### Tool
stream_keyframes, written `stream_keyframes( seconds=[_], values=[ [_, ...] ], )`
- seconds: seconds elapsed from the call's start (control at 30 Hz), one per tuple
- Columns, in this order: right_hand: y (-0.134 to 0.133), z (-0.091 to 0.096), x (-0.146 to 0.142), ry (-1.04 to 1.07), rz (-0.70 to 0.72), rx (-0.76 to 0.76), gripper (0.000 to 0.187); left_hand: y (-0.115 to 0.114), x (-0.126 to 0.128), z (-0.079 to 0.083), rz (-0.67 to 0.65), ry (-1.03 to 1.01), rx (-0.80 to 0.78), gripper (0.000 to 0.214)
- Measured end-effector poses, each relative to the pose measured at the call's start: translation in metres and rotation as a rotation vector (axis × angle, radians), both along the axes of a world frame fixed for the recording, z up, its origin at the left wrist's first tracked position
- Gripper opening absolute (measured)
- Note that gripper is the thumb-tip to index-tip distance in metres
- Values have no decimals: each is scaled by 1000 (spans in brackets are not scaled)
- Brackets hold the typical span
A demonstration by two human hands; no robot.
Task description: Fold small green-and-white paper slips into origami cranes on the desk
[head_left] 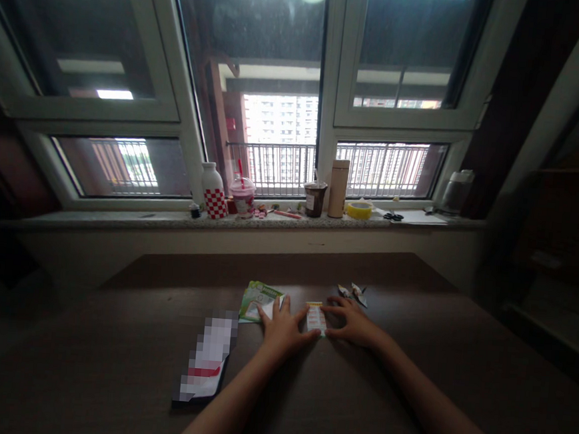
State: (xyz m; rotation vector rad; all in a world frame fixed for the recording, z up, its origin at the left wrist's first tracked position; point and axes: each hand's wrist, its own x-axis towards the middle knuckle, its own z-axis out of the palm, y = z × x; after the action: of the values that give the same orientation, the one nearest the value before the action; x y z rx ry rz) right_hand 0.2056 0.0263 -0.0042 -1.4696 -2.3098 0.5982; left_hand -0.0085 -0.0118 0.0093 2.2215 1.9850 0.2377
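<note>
A small printed paper or packet [316, 318], white with a yellow top edge, lies flat on the brown table [150, 326] between my hands. My left hand [283, 325] rests with fingers spread, its thumb at the packet's lower left and its other fingers over green and white printed sheets [258, 296]. From the other side, my right hand [351, 322] touches the packet's right edge with thumb and fingertips apart. Just beyond that hand lie two small shiny wrappers [358, 293].
Left of my forearm lies a dark-edged flat object [208, 361], its top blurred out. On the windowsill [269, 223] stand a red-checked white bottle [214, 191], a pink drink cup [242, 196], a dark cup [314, 199], a tan flask [338, 189], yellow tape [359, 210] and scissors [394, 216].
</note>
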Motion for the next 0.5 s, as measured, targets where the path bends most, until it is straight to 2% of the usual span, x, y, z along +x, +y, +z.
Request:
stream_keyframes(
  seconds=[0.2,0.5],
  values=[
    [-1,1,2,10,25,-17,67,1,0,-2,6,9,5,75],
    [2,-9,8,98,34,12,79,0,-1,0,-1,5,-1,75]
  ],
)
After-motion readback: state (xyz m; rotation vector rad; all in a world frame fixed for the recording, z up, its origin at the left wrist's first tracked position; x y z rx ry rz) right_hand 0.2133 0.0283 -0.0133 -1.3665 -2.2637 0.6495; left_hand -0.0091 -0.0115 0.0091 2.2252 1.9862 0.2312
